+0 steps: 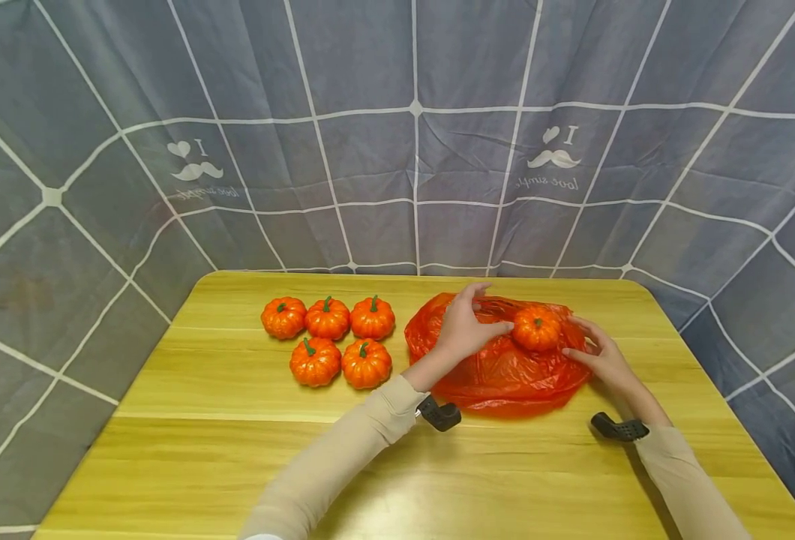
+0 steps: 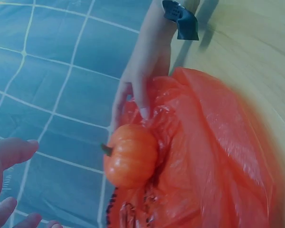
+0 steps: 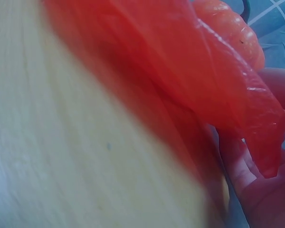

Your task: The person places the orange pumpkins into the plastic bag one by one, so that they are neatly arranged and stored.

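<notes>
A crumpled red plastic bag (image 1: 505,379) lies on the right half of the table. One small orange pumpkin (image 1: 537,328) with a green stem sits at its upper right part, red film around it. My left hand (image 1: 463,330) is over the bag, thumb tip beside the pumpkin's left side; in the left wrist view its spread fingers (image 2: 12,151) stand apart from the pumpkin. At the bag's right edge, my right hand (image 1: 603,356) holds the plastic between thumb and fingers. A corner of film runs into that palm in the right wrist view.
Several more orange pumpkins (image 1: 367,364) stand in two rows left of the bag on the wooden table (image 1: 235,442). A grey curtain (image 1: 364,157) with white lines hangs around the table's back and sides. Each wrist wears a black device (image 1: 619,427).
</notes>
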Tool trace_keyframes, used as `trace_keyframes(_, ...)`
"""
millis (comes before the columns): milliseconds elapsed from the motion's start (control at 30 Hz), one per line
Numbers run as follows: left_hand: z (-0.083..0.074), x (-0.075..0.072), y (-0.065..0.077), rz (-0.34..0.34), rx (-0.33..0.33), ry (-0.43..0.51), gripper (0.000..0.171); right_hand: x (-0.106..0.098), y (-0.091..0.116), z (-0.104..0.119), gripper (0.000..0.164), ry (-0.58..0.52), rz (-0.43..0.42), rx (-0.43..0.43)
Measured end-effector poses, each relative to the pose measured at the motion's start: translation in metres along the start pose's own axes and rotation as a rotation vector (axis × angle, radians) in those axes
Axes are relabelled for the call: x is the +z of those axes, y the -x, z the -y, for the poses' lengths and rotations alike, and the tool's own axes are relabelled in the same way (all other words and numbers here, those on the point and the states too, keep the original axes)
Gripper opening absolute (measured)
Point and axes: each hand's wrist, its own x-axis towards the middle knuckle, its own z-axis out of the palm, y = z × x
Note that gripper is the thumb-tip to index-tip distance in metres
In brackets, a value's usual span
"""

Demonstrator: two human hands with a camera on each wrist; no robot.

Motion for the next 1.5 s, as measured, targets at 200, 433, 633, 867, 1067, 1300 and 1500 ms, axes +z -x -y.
trace_keyframes(200, 0.000, -0.021, 0.011, -0.006, 0.030, -0.003, 0.071, 0.002, 0.000, 0.000, 0.059, -0.006, 0.001, 0.006)
trace_keyframes(433, 0.003, -0.045, 0.026, -0.014, 0.058, -0.013, 0.071, 0.002, 0.001, 0.001, 0.058, -0.027, -0.002, -0.007)
trace_keyframes(633, 0.011, -0.068, 0.038, -0.035, 0.081, -0.001, 0.069, 0.003, 0.002, 0.001, 0.058, -0.017, -0.003, -0.004)
trace_keyframes(867, 0.023, -0.099, 0.046, -0.093, 0.061, -0.007, 0.066, 0.003, 0.002, 0.001, 0.059, 0.032, -0.012, -0.007)
trace_keyframes(1067, 0.032, -0.124, 0.048, -0.123, 0.022, 0.006, 0.065, 0.002, 0.003, 0.001, 0.059, 0.048, -0.023, -0.005)
trace_keyframes(1300, 0.045, -0.149, 0.051, -0.109, 0.018, 0.011, 0.064, 0.002, 0.002, 0.002, 0.059, 0.062, -0.024, -0.012)
trace_keyframes(1500, 0.061, -0.172, 0.055, -0.145, 0.010, -0.017, 0.061, 0.002, 0.001, 0.000, 0.059, 0.008, -0.007, -0.013)
